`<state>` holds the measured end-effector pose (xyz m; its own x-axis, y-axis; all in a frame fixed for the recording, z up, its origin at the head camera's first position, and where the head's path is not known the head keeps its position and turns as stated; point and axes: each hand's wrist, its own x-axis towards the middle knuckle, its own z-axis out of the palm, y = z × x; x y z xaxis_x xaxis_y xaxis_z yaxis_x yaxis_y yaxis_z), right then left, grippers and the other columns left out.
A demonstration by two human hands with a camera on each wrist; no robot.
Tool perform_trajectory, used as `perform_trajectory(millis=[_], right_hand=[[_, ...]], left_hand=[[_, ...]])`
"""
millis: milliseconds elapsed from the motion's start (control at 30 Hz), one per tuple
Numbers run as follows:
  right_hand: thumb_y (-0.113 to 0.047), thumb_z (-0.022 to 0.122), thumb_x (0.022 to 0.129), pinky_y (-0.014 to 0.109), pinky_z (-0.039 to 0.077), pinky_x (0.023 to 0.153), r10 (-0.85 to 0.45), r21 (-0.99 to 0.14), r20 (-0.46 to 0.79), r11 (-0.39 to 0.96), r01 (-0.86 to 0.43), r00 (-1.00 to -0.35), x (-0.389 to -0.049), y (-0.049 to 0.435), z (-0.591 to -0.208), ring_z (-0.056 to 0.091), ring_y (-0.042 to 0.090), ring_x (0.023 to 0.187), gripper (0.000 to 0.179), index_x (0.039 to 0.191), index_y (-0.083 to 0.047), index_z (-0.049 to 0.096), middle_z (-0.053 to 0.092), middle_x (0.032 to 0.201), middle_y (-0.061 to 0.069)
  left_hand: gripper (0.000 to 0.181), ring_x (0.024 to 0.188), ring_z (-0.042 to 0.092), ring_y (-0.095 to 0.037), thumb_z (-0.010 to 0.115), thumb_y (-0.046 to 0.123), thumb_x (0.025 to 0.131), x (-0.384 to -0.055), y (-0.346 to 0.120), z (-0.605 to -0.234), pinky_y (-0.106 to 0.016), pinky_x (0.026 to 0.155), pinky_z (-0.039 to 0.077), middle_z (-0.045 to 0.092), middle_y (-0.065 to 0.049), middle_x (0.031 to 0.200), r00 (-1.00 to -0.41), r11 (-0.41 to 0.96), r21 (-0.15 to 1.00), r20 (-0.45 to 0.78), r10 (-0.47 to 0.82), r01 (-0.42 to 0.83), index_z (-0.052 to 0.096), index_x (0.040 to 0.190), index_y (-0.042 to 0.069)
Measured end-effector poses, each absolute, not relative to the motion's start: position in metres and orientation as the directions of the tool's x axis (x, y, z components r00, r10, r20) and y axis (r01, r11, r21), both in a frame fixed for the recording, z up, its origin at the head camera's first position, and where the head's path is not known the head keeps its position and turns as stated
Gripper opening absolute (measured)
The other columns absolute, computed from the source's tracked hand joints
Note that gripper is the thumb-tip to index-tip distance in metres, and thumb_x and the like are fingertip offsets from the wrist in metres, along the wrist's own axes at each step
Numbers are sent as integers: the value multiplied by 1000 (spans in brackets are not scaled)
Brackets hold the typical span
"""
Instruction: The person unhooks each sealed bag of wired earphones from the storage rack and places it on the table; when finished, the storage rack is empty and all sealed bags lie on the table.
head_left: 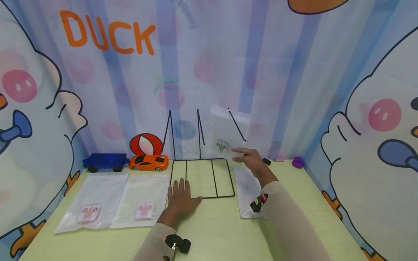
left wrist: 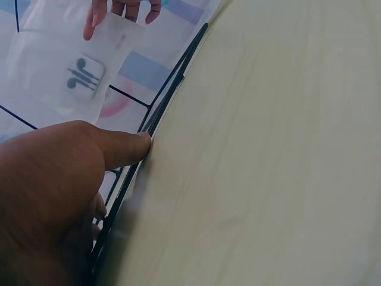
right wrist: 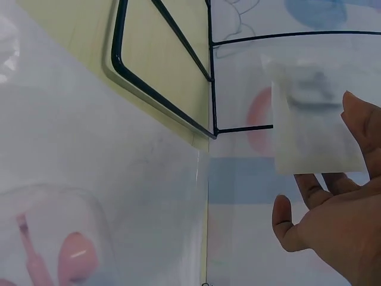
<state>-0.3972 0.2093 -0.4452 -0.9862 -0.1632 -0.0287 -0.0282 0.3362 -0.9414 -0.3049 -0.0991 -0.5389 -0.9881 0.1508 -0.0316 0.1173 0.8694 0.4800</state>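
Note:
In the head view, a black wire rack stands on the table with upright hooks. A translucent zip bag with an earphone case inside hangs at its right hook. My right hand is at the bag's lower right corner, index finger straight. In the right wrist view, the thumb lies at the bag's edge, with fingers apart below; firm contact cannot be told. My left hand rests flat on the rack's base at the left, its thumb on the front wire.
Two bags with pink earphone cases lie left of the rack; another bag lies right of it, under the right forearm. Behind stand a blue toy wagon, an orange toy car and a purple toy. A printed curtain backs the table.

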Motion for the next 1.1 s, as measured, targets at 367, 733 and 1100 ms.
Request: perform_trajectory(millis=[367, 733, 1100], right_hand=[[-20, 75, 103, 72, 26, 131, -263, -924, 11, 365, -110, -965, -395, 211, -449, 29, 39, 168, 49, 152, -22, 67, 46, 174, 9], [-16, 80, 99, 63, 40, 127, -341, -949, 46, 277, -148, -939, -395, 210, -453, 51, 38, 155, 51, 149, -15, 69, 56, 166, 12], [-9, 80, 98, 51, 65, 99, -328, -960, 90, 221, -169, -940, -385, 210, -454, 72, 35, 129, 47, 144, -8, 71, 64, 155, 21]], left_hand=[[94, 168, 10, -54, 65, 47, 102, -303, -99, -541, -72, 134, 1, 18, -31, 180, -987, 859, 497, -25, 156, 123, 28, 168, -9], [96, 168, 10, -53, 63, 52, 103, -308, -99, -543, -72, 135, 2, 18, -29, 181, -988, 866, 487, -30, 152, 118, 27, 169, -7], [97, 168, 11, -53, 64, 53, 103, -308, -101, -542, -72, 135, 4, 18, -29, 180, -988, 866, 487, -40, 151, 113, 28, 169, -7]])
